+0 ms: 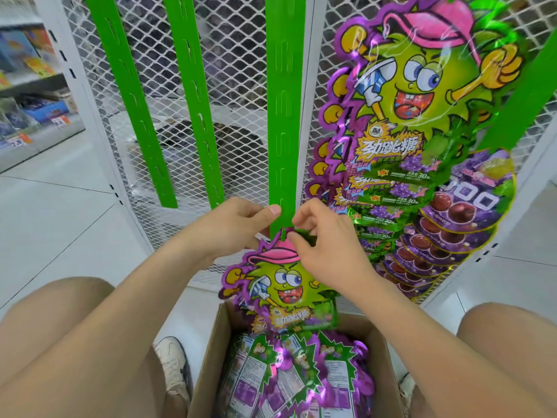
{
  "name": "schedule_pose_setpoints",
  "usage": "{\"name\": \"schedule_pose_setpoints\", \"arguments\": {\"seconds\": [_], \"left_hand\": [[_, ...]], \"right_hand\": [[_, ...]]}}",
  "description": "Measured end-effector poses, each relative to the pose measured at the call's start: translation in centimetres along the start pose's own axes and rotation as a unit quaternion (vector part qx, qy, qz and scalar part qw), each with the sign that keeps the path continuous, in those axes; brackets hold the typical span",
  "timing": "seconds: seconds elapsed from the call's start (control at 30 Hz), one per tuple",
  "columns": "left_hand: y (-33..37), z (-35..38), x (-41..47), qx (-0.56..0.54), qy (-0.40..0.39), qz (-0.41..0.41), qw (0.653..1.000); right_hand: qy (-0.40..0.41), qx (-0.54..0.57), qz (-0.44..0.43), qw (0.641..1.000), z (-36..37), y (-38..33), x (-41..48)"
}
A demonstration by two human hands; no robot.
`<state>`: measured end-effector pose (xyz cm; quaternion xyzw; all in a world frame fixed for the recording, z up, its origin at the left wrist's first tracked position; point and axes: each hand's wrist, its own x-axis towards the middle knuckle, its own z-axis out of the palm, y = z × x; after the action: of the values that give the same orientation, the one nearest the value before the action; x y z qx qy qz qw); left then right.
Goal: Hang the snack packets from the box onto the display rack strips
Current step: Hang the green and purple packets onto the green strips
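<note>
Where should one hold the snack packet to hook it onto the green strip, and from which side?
Pinch its top edge beside the hang hole, from the right, as the right hand does. The flat packet has its hole at the strip's lower end; the left hand holds the strip's left side.

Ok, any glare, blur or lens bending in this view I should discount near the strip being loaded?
Head view: glare streaks the shiny purple-green foil packets hanging at right; the wide lens splays the green slotted plastic strips; the store shelves far left are soft; the left hand, right hand and held cartoon-faced packet are sharp.
</note>
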<state>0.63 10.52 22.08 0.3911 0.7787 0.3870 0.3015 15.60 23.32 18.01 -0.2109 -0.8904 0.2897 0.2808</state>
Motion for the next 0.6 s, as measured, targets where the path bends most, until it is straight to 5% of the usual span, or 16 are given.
{"name": "schedule_pose_setpoints", "arguments": {"seconds": [0.13, 0.23, 0.3, 0.37, 0.43, 0.53, 0.6], "left_hand": [[-1.3, 1.9, 0.2, 0.243, 0.168, 0.167, 0.941], [-2.1, 4.0, -0.8, 0.294, 0.270, 0.219, 0.890], [-3.1, 5.4, -0.9, 0.309, 0.267, 0.226, 0.884], [-4.6, 6.9, -0.8, 0.354, 0.177, 0.169, 0.903], [-6.7, 9.0, -0.3, 0.407, -0.003, 0.075, 0.911], [-11.9, 12.9, 0.7, 0.447, -0.261, 0.035, 0.855], [-14.8, 15.5, 1.3, 0.473, -0.322, 0.025, 0.820]], "right_hand": [[0.009, -0.010, 0.013, 1.000, -0.3, 0.7, -0.1], [0.002, -0.047, 0.018, 0.999, -0.9, 1.3, -0.7], [0.011, -0.078, 0.005, 0.997, -1.3, 1.7, -1.1], [-0.004, -0.107, -0.005, 0.994, -1.6, 2.1, -1.6], [-0.075, -0.121, 0.004, 0.990, -1.4, 2.9, -2.5], [-0.218, -0.168, 0.008, 0.961, -0.6, 4.3, -4.5], [-0.321, -0.205, 0.023, 0.924, -0.4, 4.9, -5.6]]}}
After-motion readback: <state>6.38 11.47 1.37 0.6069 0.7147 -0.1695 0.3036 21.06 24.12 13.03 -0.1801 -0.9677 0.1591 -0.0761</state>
